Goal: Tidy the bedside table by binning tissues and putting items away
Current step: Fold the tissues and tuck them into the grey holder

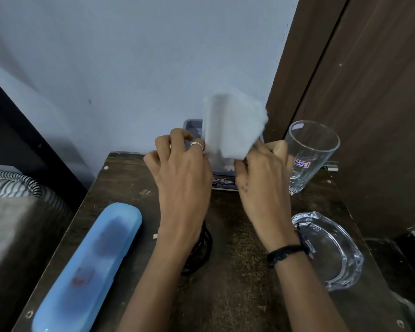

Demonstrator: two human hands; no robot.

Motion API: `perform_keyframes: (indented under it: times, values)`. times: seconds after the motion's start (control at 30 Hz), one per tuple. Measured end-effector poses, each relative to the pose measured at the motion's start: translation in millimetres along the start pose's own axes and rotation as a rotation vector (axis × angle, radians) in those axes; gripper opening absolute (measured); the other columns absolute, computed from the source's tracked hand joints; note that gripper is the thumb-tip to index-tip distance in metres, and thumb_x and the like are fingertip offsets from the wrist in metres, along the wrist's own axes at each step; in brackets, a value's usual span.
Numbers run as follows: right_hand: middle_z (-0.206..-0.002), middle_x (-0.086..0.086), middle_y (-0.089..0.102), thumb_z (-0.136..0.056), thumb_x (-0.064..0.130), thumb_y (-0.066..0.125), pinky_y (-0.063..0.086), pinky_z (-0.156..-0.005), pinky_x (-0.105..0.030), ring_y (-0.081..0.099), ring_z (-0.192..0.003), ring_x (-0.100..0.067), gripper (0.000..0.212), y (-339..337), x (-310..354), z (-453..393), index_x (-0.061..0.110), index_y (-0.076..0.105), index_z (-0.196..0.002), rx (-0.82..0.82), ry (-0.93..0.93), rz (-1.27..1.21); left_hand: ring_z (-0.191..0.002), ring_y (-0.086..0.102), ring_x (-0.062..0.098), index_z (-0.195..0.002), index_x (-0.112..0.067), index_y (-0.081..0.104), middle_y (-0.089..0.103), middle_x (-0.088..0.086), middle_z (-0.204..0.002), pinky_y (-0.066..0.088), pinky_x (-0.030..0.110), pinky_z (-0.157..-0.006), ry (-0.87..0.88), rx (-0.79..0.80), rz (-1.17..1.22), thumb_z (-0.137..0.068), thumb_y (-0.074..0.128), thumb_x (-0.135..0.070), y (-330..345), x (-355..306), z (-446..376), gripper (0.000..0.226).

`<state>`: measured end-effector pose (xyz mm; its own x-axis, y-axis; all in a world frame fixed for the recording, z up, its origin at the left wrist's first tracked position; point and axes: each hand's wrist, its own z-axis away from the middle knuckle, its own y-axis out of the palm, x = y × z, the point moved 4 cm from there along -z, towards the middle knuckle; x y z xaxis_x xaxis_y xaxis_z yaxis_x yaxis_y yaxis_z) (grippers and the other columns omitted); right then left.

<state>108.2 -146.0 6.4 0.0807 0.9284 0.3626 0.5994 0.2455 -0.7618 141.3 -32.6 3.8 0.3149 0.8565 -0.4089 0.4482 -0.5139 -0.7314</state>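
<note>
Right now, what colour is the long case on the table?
Light blue; the case shows best in the head view.

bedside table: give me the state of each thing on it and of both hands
tissue: lifted, held between both hands
left hand: pinches the tissue's left edge
right hand: grips the tissue's right side
glass: upright, empty
blue case: closed, lying flat
ashtray: empty
grey tray: behind the hands, mostly hidden

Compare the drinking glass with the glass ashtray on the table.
The drinking glass is tall and carries a paper label; the glass ashtray is low, wide and unlabelled. The drinking glass is at the table's back right, the ashtray nearer the person. Both are clear glass and untouched.
</note>
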Motion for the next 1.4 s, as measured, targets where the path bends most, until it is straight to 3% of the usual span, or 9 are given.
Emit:
perform_keyframes:
  times: [0.1,0.23,0.33,0.6,0.73,0.9,1.13,1.3,1.4]
  values:
    - [-0.087,-0.006,0.057,-0.075,0.003,0.06,0.022,-0.071,-0.028,0.03,-0.082,-0.016,0.012,3,0,0,0.01,0.054,-0.066,0.013,0.014,-0.023,-0.104,0.026,0.016,-0.097,-0.016,0.062,0.053,0.003,-0.118,0.01,0.026,-0.076,-0.036,0.014,0.077,-0.084,0.057,-0.018,1,2,0,0.015]
    - [-0.084,0.007,0.051,-0.086,0.02,0.058,0.037,-0.08,-0.033,0.032,-0.087,-0.012,0.013,-2,-7,-8,0.013,0.062,-0.096,0.078,0.123,-0.275,-0.104,0.026,0.009,-0.102,-0.025,0.061,0.05,-0.006,-0.116,0.015,0.028,-0.082,-0.142,0.028,0.254,-0.088,0.053,-0.034,-3,10,-5,0.018]
    - [-0.08,0.008,0.055,-0.09,0.021,0.056,0.043,-0.079,-0.037,0.041,-0.09,-0.016,0.011,-11,-10,-10,0.015,0.062,-0.097,0.029,0.129,-0.402,-0.1,0.026,0.007,-0.097,-0.024,0.064,0.054,-0.007,-0.114,0.012,0.025,-0.079,-0.139,-0.002,0.271,-0.089,0.053,-0.032,-6,13,-6,0.016]
    - [-0.094,-0.007,0.057,-0.089,0.014,0.057,0.047,-0.076,-0.041,0.044,-0.089,-0.022,0.014,-4,-11,-5,0.004,0.067,-0.085,-0.03,0.071,-0.097,-0.11,0.029,0.019,-0.096,-0.022,0.065,0.056,-0.001,-0.121,0.012,0.03,-0.077,-0.04,-0.002,0.083,-0.088,0.053,-0.027,-6,6,-3,0.015]
    - [-0.09,0.001,0.048,-0.088,0.023,0.057,0.039,-0.078,-0.031,0.039,-0.09,-0.016,0.016,-7,-9,-8,0.008,0.063,-0.086,-0.008,0.106,-0.244,-0.107,0.027,0.01,-0.106,-0.028,0.056,0.052,-0.008,-0.12,0.008,0.022,-0.076,-0.089,0.021,0.237,-0.091,0.049,-0.036,-4,8,-4,0.019]
    - [-0.085,0.005,0.043,-0.092,0.029,0.054,0.026,-0.069,-0.021,0.035,-0.084,-0.013,0.027,-3,-7,-4,0.006,0.06,-0.08,-0.06,0.106,-0.28,-0.1,0.027,0.006,-0.096,-0.026,0.06,0.057,-0.008,-0.113,0.009,0.021,-0.076,-0.1,-0.016,0.241,-0.089,0.054,-0.032,-2,10,-1,0.01]
    - [-0.094,0.002,0.047,-0.088,0.031,0.059,0.042,-0.076,-0.03,0.038,-0.09,-0.013,0.023,2,-6,-3,0.01,0.063,-0.095,-0.012,0.134,-0.287,-0.108,0.027,0.007,-0.112,-0.03,0.054,0.049,-0.008,-0.122,0.012,0.025,-0.084,-0.129,0.033,0.288,-0.085,0.053,-0.046,0,10,-2,0.031]
    - [-0.088,0.004,0.044,-0.089,0.032,0.058,0.03,-0.069,-0.021,0.037,-0.084,-0.011,0.024,-1,-6,-2,0.013,0.054,-0.074,-0.067,0.141,-0.323,-0.096,0.024,0.002,-0.098,-0.029,0.06,0.055,-0.008,-0.115,0.008,0.022,-0.077,-0.125,-0.027,0.281,-0.09,0.051,-0.036,-4,10,-2,0.013]
    - [-0.09,0.004,0.046,-0.089,0.033,0.058,0.039,-0.072,-0.028,0.038,-0.087,-0.012,0.027,-1,-6,-2,0.007,0.063,-0.085,-0.045,0.131,-0.273,-0.106,0.03,0.01,-0.1,-0.028,0.061,0.054,-0.007,-0.116,0.008,0.023,-0.078,-0.146,-0.019,0.231,-0.089,0.052,-0.036,-5,11,-1,0.015]
